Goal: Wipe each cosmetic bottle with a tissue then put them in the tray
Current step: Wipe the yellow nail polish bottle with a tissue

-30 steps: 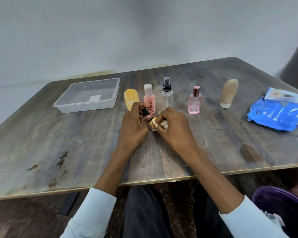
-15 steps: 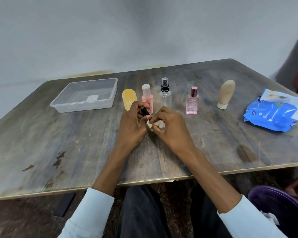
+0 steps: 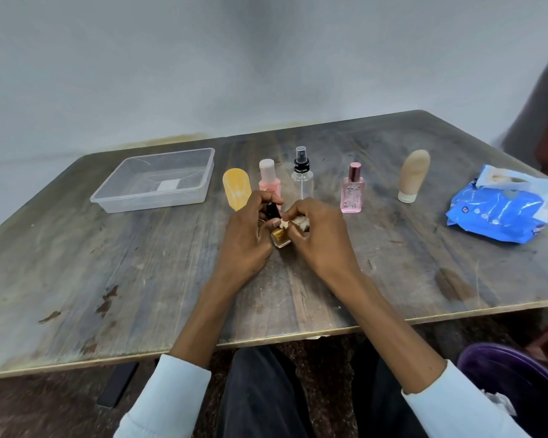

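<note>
Item in hand: small gold glass bottle with black cap (image 3: 279, 230), centre of frame, tilted. My left hand (image 3: 250, 235) is clamped round its cap and neck. My right hand (image 3: 321, 237) is closed on a crumpled white tissue (image 3: 299, 221), pressed against the bottle's shoulder.

Change: half a second ago the tissue covered the glass; now the gold body shows below my fingers. I judge this bottle nearly wiped and soon due for the tray.

Clear plastic tray (image 3: 133, 197), upper left: holds no bottle.

Awaiting wipe, in a row behind my hands: yellow oval tube (image 3: 234, 188), pink bottle with white cap (image 3: 269, 181), clear spray bottle (image 3: 301, 177), pink perfume bottle (image 3: 352, 191), beige tube (image 3: 413, 173).

Blue wipes packet (image 3: 497, 213), right.
</note>
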